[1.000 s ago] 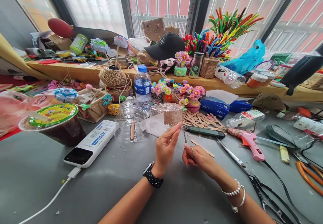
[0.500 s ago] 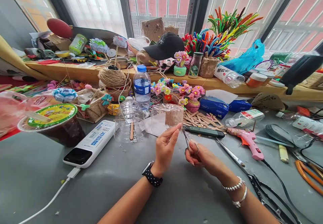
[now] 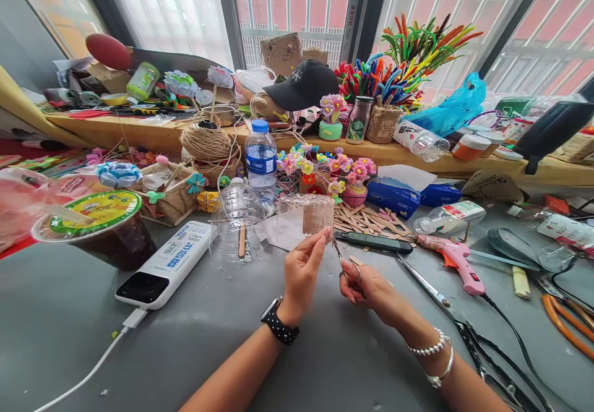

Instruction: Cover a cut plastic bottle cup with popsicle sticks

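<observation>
Above the grey table, my left hand [image 3: 301, 270] pinches the near right edge of a clear plastic bottle piece [image 3: 290, 215], a cut-off section lying on its side. My right hand [image 3: 366, 288] has its fingers through the handles of small metal scissors [image 3: 340, 255]. Their blades point up and left, right at the plastic edge beside my left fingertips; whether they bite into it is too small to tell. Left of the piece, another clear cut bottle part [image 3: 236, 229] stands on the table with a wooden stick [image 3: 242, 240] in or behind it.
A power bank [image 3: 164, 266] and a lidded drink cup [image 3: 99, 226] stand at left. Behind are a water bottle [image 3: 260, 161] and craft sticks [image 3: 371, 220]. To the right lie a green cutter [image 3: 374, 242], a pink glue gun [image 3: 457, 260] and large black scissors [image 3: 468, 331].
Both hands, the plastic piece and the small scissors have shifted slightly left. The scissor handles appear a little closer together, and my right hand has tilted slightly.
</observation>
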